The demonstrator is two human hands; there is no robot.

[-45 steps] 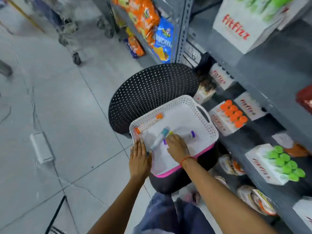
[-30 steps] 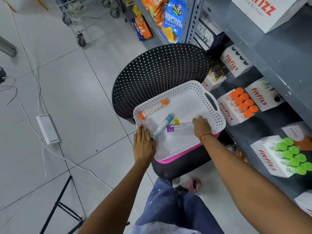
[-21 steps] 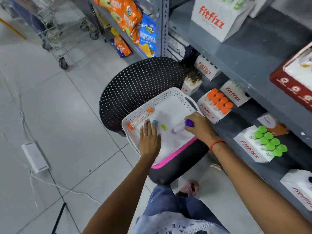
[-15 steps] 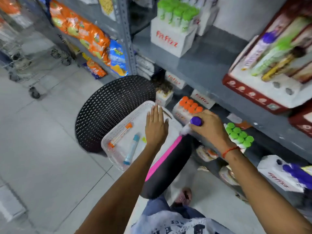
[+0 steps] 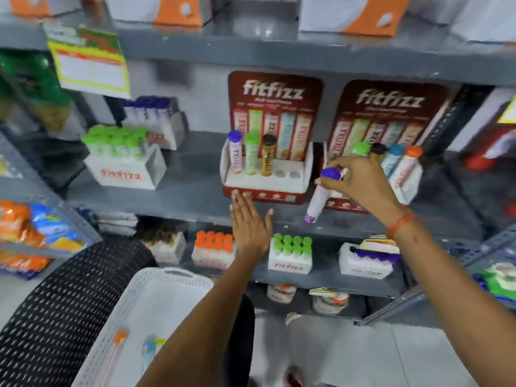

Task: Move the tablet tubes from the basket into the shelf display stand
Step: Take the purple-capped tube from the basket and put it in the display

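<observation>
My right hand [image 5: 360, 185] grips a purple-capped tablet tube [image 5: 319, 198] by its cap; the tube hangs in front of the right red display stand [image 5: 385, 107], which holds several tubes. The left red display stand [image 5: 275, 188] holds three upright tubes, purple, green and brown, beside two bare holes [image 5: 287, 174]. My left hand [image 5: 250, 222] is flat and open, fingertips at that stand's front edge. Below, the white basket [image 5: 178, 277] holds an orange-capped tube [image 5: 116, 350] and a blue-capped tube [image 5: 148, 351], partly hidden by my left arm.
The basket sits on a black perforated chair [image 5: 55, 305]. White cartons of green-capped tubes [image 5: 122, 157], orange-capped tubes [image 5: 213, 250] and purple-capped tubes [image 5: 365, 263] stand on the grey shelves. Snack bags [image 5: 33, 230] fill the rack at left.
My right hand lifted the purple-capped tube out of the basket up to the shelf stands. My left hand left the basket and rose to the left stand. My view swung up to the shelves.
</observation>
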